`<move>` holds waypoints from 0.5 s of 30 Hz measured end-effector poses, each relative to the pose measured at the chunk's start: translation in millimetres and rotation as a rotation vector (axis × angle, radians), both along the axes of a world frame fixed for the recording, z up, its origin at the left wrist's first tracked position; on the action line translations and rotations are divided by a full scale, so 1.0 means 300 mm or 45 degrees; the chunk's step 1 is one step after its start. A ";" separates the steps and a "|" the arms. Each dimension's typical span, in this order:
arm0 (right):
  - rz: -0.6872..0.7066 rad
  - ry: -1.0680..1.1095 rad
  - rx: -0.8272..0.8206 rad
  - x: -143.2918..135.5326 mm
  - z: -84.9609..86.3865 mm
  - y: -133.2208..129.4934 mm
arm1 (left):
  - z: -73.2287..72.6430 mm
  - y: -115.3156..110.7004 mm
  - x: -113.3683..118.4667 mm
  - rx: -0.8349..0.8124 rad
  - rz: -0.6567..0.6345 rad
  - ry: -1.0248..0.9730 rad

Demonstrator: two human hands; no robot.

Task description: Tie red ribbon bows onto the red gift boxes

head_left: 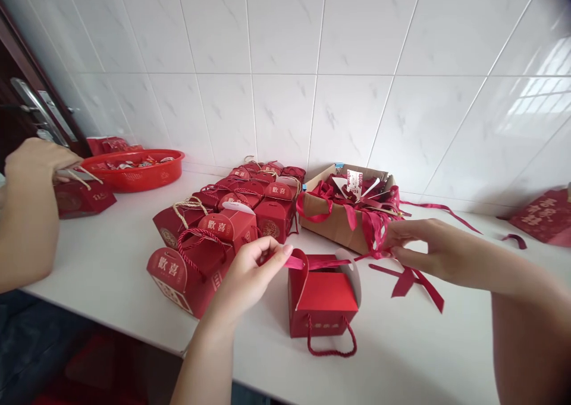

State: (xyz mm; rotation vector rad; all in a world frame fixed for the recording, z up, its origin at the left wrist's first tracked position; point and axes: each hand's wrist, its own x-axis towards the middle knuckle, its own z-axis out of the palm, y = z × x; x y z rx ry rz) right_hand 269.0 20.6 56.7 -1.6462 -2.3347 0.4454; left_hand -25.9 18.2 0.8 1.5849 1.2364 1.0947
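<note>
A small red gift box (325, 295) stands on the white table in front of me, a dark red rope handle (332, 352) hanging down its near side. Its two rounded end flaps stand up. A red ribbon (329, 263) runs across the top and through the holes in these flaps. At the left flap, my left hand (256, 271) pinches one end of the ribbon between thumb and fingers. To the right of the box, my right hand (417, 244) is closed on the ribbon's other side; a bow with loose tails (408, 283) hangs just below it.
Several finished red boxes (218, 226) are grouped at left centre. Behind my box sits a cardboard box (334, 217) full of ribbons. At the far left, another person's hand (40, 158) holds a red box beside a red plastic basket (165, 173). A tiled wall (285, 113) bounds the back.
</note>
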 end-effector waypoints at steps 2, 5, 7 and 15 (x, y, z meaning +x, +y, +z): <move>0.095 0.005 -0.071 -0.013 -0.001 -0.006 | 0.003 -0.004 -0.003 -0.021 -0.022 -0.161; 0.111 -0.003 -0.120 -0.030 -0.012 -0.005 | 0.006 -0.009 -0.007 -0.050 -0.120 -0.382; 0.066 -0.034 -0.165 -0.041 -0.016 -0.001 | 0.007 -0.012 -0.005 -0.082 -0.152 -0.472; 0.151 0.022 -0.336 -0.087 -0.027 0.010 | 0.007 -0.010 0.027 -0.219 -0.061 -0.702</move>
